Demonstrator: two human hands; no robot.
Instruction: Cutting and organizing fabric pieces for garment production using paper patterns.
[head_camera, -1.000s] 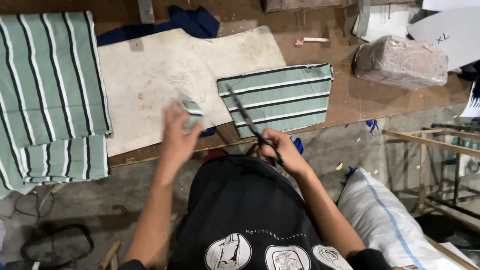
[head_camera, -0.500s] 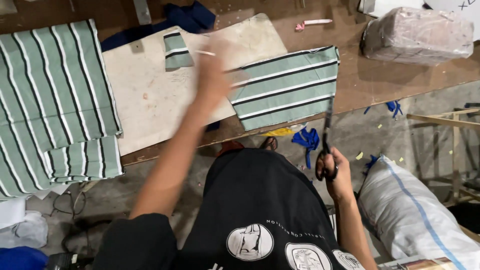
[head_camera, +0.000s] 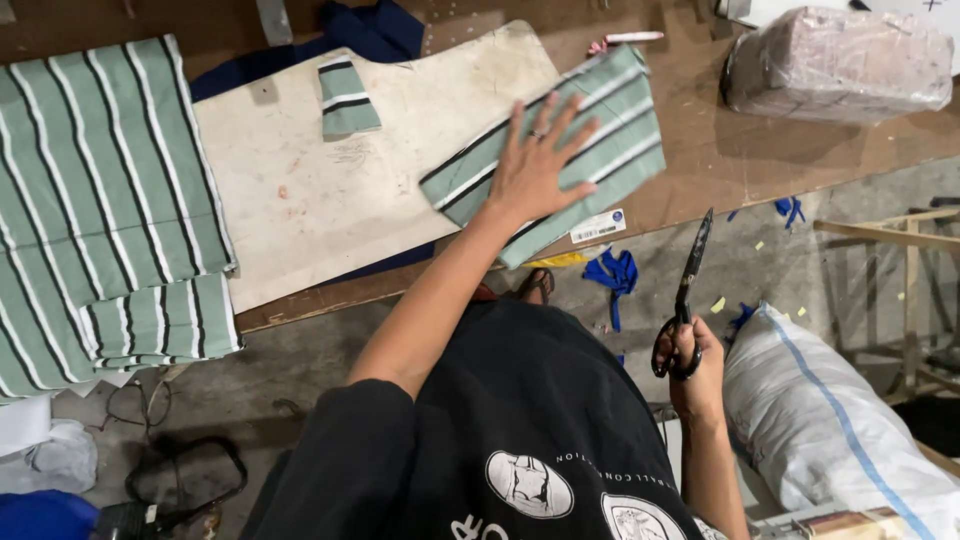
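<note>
My left hand (head_camera: 535, 160) lies flat, fingers spread, on a folded green striped fabric piece (head_camera: 600, 130) at the table's front edge. A small cut strip of the same fabric (head_camera: 347, 96) rests farther left on a pale cardboard pattern sheet (head_camera: 330, 190). My right hand (head_camera: 690, 365) hangs beside my body below the table edge, closed around the handles of black scissors (head_camera: 688, 275) with the blades pointing up and shut.
A large stack of green striped fabric (head_camera: 100, 200) covers the table's left side. A plastic-wrapped bundle (head_camera: 835, 65) sits at the back right. A white sack (head_camera: 830, 420) lies on the floor at right, with blue scraps (head_camera: 610, 272) under the table edge.
My left hand dropped the small strip on the pattern sheet and came down flat on the folded fabric, which has turned at an angle. My right hand lowered the scissors off the table.
</note>
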